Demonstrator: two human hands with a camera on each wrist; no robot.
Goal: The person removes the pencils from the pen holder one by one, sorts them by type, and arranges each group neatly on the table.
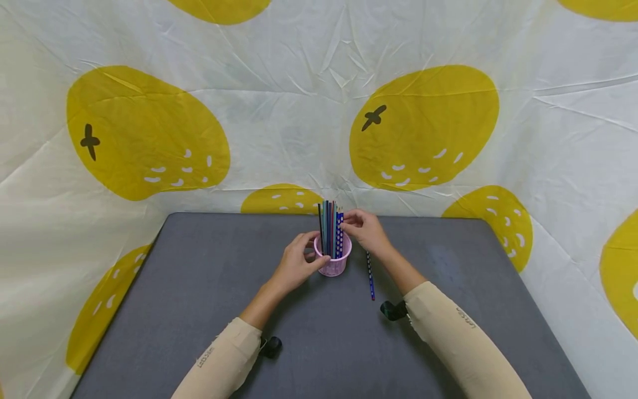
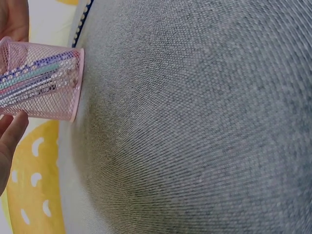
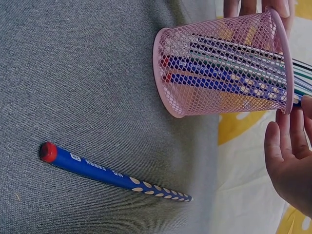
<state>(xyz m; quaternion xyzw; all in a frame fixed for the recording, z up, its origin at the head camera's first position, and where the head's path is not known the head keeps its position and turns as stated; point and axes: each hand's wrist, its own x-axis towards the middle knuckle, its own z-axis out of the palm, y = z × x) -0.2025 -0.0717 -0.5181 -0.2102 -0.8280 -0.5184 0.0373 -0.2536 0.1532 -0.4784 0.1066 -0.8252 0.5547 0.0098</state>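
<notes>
Pink cup [image 1: 333,265] mid tabletop [image 1: 199,288]; loose pencil [image 1: 370,275] just right of it blocks that side; left and front open.

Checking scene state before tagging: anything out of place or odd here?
One blue dotted pencil lies flat on the grey table, right of the pink mesh cup, while the other pencils stand upright inside it. Nothing looks spilled or damaged.

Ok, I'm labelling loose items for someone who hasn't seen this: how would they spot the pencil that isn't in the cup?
Start at the grey table and find the pink mesh cup of pencils in its middle. Just right of the cup, below the right hand, one blue pencil lies flat on the table. Unlike the upright ones in the cup, it lies alone, pale-dotted with a red end cap.
</notes>
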